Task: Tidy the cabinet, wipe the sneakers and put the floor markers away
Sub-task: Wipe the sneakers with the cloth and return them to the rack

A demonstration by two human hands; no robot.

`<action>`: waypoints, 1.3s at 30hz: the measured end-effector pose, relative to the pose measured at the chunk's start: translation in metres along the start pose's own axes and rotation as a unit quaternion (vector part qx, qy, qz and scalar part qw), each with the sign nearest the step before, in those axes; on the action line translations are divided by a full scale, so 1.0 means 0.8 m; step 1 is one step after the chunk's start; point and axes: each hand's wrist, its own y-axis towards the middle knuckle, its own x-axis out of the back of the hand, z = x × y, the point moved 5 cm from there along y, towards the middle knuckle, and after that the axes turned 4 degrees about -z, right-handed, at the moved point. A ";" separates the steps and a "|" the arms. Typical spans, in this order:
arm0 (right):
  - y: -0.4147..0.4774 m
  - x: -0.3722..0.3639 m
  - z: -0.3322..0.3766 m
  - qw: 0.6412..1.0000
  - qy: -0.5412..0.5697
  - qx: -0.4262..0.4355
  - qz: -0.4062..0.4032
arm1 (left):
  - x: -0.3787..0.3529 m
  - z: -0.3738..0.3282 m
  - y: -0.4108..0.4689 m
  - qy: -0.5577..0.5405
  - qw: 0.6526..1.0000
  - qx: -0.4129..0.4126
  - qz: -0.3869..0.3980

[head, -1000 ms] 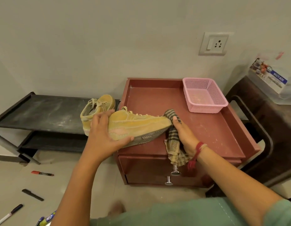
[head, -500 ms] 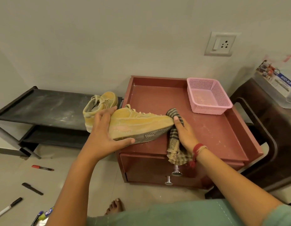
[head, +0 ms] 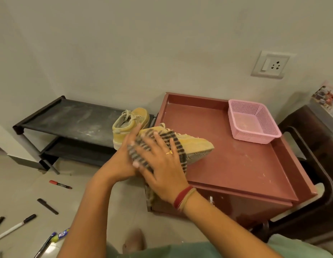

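My left hand (head: 121,161) grips the heel end of a yellow sneaker (head: 195,143), tilted with its toe over the red cabinet top (head: 227,161). A striped cloth (head: 173,144) is draped across the sneaker's middle. My right hand (head: 162,168) presses on the cloth with spread fingers and hides much of the left hand. The second yellow sneaker (head: 128,123) stands on the black shoe rack (head: 68,120) beside the cabinet. On the floor at left lie a red marker (head: 60,184), a black marker (head: 47,206), a white marker (head: 14,227) and more pens (head: 55,237).
A pink plastic basket (head: 253,123) sits at the cabinet top's back right corner. A dark wooden chair (head: 311,146) stands close against the cabinet's right side. My bare foot (head: 134,241) is on the floor in front of the cabinet.
My right hand has carried the cloth from the sneaker's toe leftward onto its middle and upper. The sneaker's toe has swung right over the cabinet. The camera has tilted down.
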 end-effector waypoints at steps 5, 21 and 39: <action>-0.006 -0.016 -0.017 0.994 -0.103 0.042 0.018 | 0.009 0.001 0.002 0.010 1.000 -0.005 -0.029; -0.049 0.062 -0.211 0.927 0.156 -0.335 -0.061 | 0.006 -0.008 0.001 0.024 0.999 0.036 -0.014; -0.052 0.060 -0.233 0.841 0.338 -0.417 -0.066 | 0.007 -0.008 0.008 0.041 0.999 0.028 -0.002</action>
